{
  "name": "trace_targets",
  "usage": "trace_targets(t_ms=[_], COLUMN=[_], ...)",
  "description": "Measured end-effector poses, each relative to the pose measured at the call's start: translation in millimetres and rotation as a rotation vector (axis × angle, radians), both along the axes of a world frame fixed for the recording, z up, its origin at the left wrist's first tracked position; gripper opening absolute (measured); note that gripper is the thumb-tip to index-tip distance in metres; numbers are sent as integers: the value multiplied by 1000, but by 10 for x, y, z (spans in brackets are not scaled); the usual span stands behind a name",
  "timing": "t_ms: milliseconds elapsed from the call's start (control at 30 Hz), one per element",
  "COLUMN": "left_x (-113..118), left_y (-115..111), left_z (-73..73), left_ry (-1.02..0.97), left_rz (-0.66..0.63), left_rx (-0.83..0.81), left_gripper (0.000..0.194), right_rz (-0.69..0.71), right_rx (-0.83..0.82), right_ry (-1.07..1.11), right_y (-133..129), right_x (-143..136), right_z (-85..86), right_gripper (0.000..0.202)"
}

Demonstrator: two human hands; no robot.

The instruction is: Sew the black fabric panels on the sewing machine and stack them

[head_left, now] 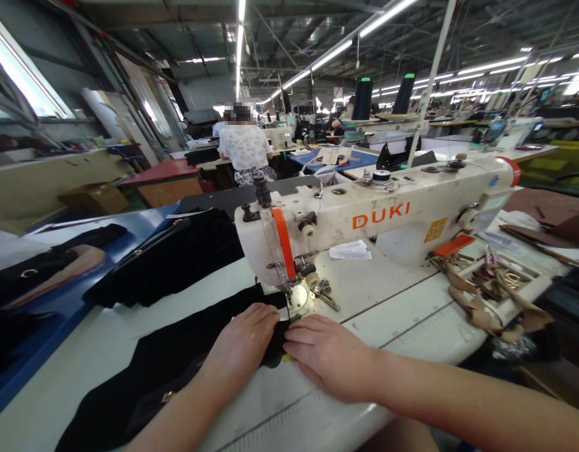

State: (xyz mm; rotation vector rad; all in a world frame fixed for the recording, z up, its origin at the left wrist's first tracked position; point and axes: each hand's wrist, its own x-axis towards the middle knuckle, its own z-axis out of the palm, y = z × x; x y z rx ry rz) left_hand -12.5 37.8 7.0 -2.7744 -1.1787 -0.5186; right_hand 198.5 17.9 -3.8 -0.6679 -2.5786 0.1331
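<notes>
A long piece of black fabric lies across the pale sewing table, its far end at the needle area of a white sewing machine. On that end rests my left hand, fingers together and pressing on the cloth beside a small white strip. My right hand sits just to the right, its fingertips closed on the fabric's right edge, with a bit of yellow under them. The lit needle plate is just beyond both hands. A small metal fitting shows on the fabric near my left forearm.
More black pieces lie at the left, partly over a blue surface. To the right stands a tray of small tools and tan strips. A paper slip is on the machine bed. Farther back, a person faces away.
</notes>
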Motion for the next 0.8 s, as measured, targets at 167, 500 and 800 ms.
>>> trace_targets(t_ms=[167,500,800], left_x=[2,-3,-14], left_y=[4,-3,-104], left_z=[-14,-21,-57], left_ry=[38,75,18], left_rz=[-16,-23,71], left_rx=[52,84,40], left_gripper=[31,30,34], right_rz=[-10,-93,-121], right_rx=[7,-7,122], right_ry=[-1,-113,-203], right_y=[-3,229,409], right_x=[-7,7,-54], right_z=[-24,160,24], right_gripper=[23,18,13])
